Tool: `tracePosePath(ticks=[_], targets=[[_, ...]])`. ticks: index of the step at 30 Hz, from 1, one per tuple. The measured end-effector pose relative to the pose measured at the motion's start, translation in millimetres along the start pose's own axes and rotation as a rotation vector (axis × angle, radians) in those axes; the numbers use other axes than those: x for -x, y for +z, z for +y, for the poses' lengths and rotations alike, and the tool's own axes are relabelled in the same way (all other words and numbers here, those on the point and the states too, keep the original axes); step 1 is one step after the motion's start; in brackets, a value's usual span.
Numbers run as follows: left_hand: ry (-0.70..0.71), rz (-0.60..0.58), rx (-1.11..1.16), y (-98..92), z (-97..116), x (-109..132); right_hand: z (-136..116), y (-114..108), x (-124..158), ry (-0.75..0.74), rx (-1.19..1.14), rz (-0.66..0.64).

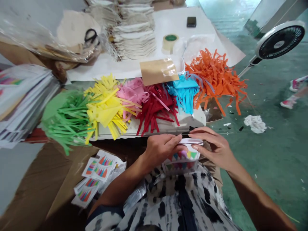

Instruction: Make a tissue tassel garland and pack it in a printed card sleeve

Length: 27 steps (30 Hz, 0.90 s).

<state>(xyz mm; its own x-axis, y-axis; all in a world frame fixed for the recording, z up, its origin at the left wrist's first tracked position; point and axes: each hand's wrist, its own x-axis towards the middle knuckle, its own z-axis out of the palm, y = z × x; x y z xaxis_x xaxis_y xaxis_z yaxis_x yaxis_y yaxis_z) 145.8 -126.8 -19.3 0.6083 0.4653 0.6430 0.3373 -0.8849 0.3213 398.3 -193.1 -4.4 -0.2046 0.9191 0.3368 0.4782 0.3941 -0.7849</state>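
A clear plastic packet [181,165] with a card printed with colourful bunting rests near my lap, its white top edge facing the table. My left hand [162,147] grips that edge from the left, thumb and fingers closed on it. At the packet's right end, my right hand [215,147] pinches the same edge between thumb and fingers. Just beyond my hands lie piles of cut strips: green [68,117], yellow [108,109], pink [133,94], dark red [156,109], light blue [185,91] and orange [216,77].
Behind the strips are a brown card piece [157,71], a tape roll [170,43], stacked off-white bundles [134,35] and black-handled scissors [91,37]. Printed packets [98,175] lie at my left. A fan [279,43] stands right; crumpled white material [255,124] is on the green floor.
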Motion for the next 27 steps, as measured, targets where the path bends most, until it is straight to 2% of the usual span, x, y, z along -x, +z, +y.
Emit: tracePosePath(ticks=[4, 10, 15, 19, 22, 27], targets=[[0.059, -0.035, 0.005, 0.0, -1, -3, 0, -2, -8, -0.011, -0.012, -0.097], [0.059, -0.023, 0.058, 0.2, -4, -4, 3, -1, -1, -0.048, -0.018, -0.017], [-0.154, 0.029, 0.486, -3.6, -12, -6, 6, -15, 3, 0.024, -0.01, 0.125], [-0.361, 0.062, 0.722, 1.8, -14, -11, 13, -24, 4, 0.074, -0.014, 0.195], [-0.411, 0.063, 0.804, -3.7, -18, -37, 12, -36, -8, 0.031, -0.006, 0.259], [-0.184, 0.103, 0.786, -38.0, -32, -111, -13, -71, -55, -0.206, 0.136, 0.424]])
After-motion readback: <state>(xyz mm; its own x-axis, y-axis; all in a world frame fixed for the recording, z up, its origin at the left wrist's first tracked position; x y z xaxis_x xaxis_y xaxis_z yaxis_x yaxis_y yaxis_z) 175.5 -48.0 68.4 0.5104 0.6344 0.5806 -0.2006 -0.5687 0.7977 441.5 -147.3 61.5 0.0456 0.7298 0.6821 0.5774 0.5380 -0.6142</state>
